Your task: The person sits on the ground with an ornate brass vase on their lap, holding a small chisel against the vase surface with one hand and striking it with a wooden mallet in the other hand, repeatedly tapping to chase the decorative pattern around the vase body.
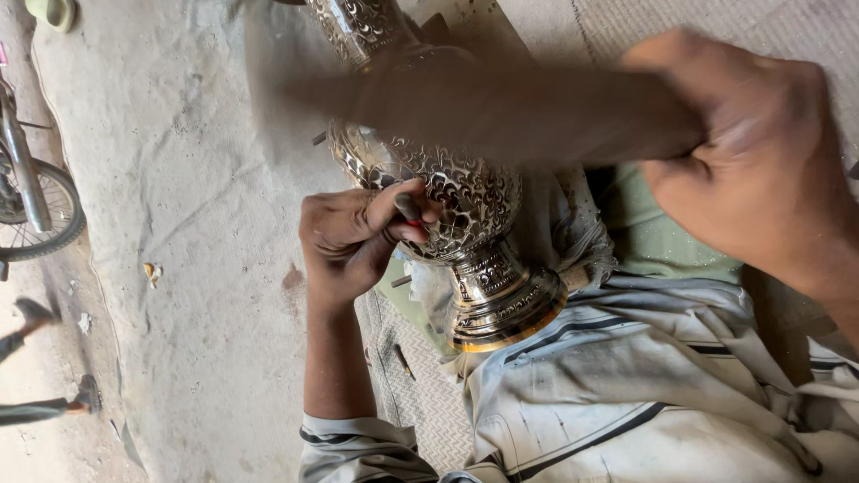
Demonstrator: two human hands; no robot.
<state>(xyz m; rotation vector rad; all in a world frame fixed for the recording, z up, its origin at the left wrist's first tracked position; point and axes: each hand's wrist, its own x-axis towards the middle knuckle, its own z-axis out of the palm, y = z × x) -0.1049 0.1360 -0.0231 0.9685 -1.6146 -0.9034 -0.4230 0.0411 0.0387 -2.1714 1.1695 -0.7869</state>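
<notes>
Brass vase [447, 192] lies across our lap, our left hand [349, 237] pinching a small punch [407, 207] against its belly, our right hand [761, 170] above it clenching a blurred mallet [501, 112], so a stray blow could dent the vase.

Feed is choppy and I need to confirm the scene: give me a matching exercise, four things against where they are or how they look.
Things:
1. left hand
2. right hand
3. engraved metal vase
4. bicycle wheel

States:
A. at the far left edge, on the ground
B. pinching a small punch against the vase's belly
C. lying on its side across the lap, base toward the person
D. gripping a motion-blurred handle above the vase

Pairs: 1-B, 2-D, 3-C, 4-A
</notes>
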